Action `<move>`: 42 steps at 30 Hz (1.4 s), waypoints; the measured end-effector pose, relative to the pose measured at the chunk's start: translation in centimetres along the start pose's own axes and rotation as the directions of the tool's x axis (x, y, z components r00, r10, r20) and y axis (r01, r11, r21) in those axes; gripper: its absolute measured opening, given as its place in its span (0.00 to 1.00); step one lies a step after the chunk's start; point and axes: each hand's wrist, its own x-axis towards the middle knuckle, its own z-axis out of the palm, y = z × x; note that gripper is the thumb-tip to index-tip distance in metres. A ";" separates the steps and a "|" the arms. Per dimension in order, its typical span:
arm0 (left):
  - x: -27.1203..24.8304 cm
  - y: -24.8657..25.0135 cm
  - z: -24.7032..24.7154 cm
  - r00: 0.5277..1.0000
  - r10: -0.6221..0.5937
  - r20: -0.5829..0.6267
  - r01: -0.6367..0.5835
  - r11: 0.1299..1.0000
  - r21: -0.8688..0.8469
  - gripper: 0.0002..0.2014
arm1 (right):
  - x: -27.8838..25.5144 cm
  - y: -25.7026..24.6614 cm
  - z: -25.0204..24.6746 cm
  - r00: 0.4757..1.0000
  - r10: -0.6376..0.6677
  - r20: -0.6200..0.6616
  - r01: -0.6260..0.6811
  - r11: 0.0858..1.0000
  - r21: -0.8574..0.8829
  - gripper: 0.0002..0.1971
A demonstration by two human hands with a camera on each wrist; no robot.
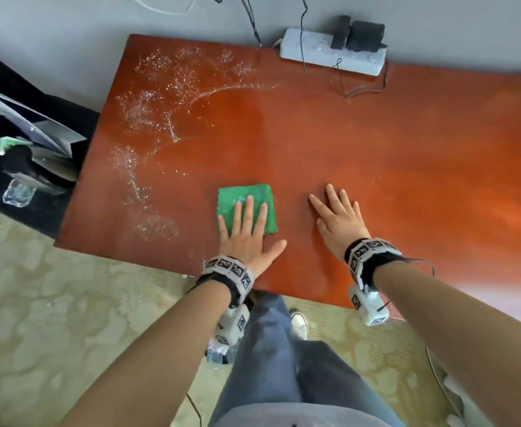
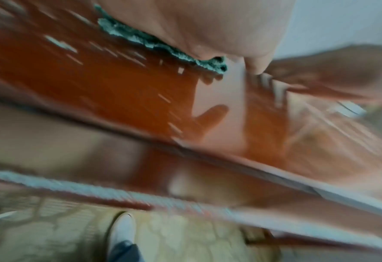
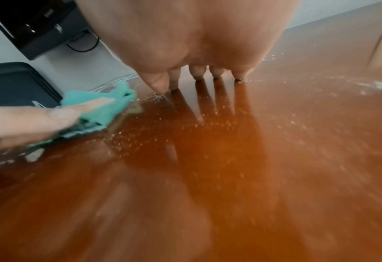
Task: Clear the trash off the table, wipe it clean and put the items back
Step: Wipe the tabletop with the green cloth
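A folded green cloth point(image 1: 240, 198) lies on the reddish-brown table point(image 1: 376, 143) near its front edge. My left hand point(image 1: 246, 229) presses flat on the cloth with straight, spread fingers. My right hand point(image 1: 339, 217) rests flat on the bare wood just to the right, fingers spread. White droplets or foam point(image 1: 157, 97) speckle the table's left and far-left part. In the left wrist view the cloth's edge point(image 2: 154, 44) shows under my palm, blurred. In the right wrist view the cloth point(image 3: 100, 109) and my left fingers point(image 3: 51, 117) sit at left.
A white power strip point(image 1: 330, 52) with black plugs and cables lies at the table's far edge. A black surface point(image 1: 22, 143) left of the table holds papers, a clear container and other items. My legs and a white shoe point(image 1: 299, 325) stand on the patterned floor.
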 end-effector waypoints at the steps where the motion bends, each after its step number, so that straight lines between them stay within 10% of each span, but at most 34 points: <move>1: -1.2 2.6 1.2 0.996 0.083 0.022 -0.083 0.996 0.028 0.44 | -0.6 0.2 0.5 1.000 -0.021 -0.011 0.021 1.000 0.003 0.29; 6: -3.0 3.4 2.9 0.987 0.161 -0.007 -0.160 0.984 0.073 0.36 | -3.2 2.0 1.6 0.998 -0.052 -0.029 0.052 0.999 0.008 0.29; 13: -4.6 -10.0 0.9 0.939 -0.341 0.034 0.343 0.935 -0.093 0.39 | -5.0 2.4 2.4 0.999 -0.008 -0.052 0.011 0.999 0.050 0.28; 24: -7.3 4.5 5.2 0.986 0.155 0.065 -0.159 0.986 0.056 0.38 | -3.4 -2.1 2.5 0.998 0.022 -0.063 -0.016 0.996 0.085 0.27; 27: -6.7 0.7 4.8 0.984 0.170 0.057 -0.174 0.982 0.071 0.35 | -3.1 -3.7 2.9 0.998 0.026 -0.063 -0.021 0.996 0.082 0.27; 35: -6.1 -22.4 0.4 0.968 -0.249 0.007 0.249 0.967 -0.055 0.37 | -2.9 -10.4 5.9 0.987 0.091 -0.130 -0.081 0.994 0.077 0.29; 39: -5.9 -23.5 0.5 0.985 -0.169 -0.036 0.167 0.985 -0.034 0.41 | -2.5 -15.5 7.7 0.977 0.154 -0.147 -0.143 0.986 0.084 0.29; 42: -7.5 -20.2 2.3 0.993 0.121 0.003 -0.120 0.991 0.058 0.41 | -2.0 -20.2 8.9 0.973 0.182 -0.144 -0.168 0.980 0.108 0.28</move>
